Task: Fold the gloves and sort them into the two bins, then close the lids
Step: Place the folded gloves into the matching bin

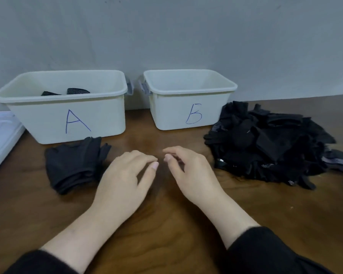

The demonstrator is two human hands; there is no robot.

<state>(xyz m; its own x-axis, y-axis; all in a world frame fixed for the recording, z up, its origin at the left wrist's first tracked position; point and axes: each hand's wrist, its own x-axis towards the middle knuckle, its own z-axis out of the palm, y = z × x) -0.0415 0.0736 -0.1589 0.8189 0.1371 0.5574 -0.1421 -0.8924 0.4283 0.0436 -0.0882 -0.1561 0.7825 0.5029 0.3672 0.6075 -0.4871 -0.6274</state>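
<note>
We are looking at a loose heap of black fabric gloves (273, 143) lying on the dark brown wooden bench (166, 224), to the right of the white plastic bin marked "B" (188, 99) and touching its right front corner. A smaller folded stack of black gloves (75, 165) is sitting just in front of the white plastic bin marked "A" (67, 107), at the left. Inside bin A we are seeing two dark glove pieces (67, 91) peeking above the front rim; what bin B holds is hidden from us by its front wall. Both bins are standing uncovered, side by side against the grey wall (166, 32), with a narrow gap between their grey side latches.

Our left hand (125, 180) is hovering low over the bench between the folded stack and the middle, its fingers (145, 158) loosely curved and holding nothing. Our right hand (190, 171) is resting just beside it, its fingers (171, 152) curled softly inward, also holding nothing; the fingertips of the two hands are nearly meeting. Black sleeves (265, 252) are covering both forearms near the bottom edge.

A white plastic lid (0, 139) is lying flat at the far left, beside bin A.
</note>
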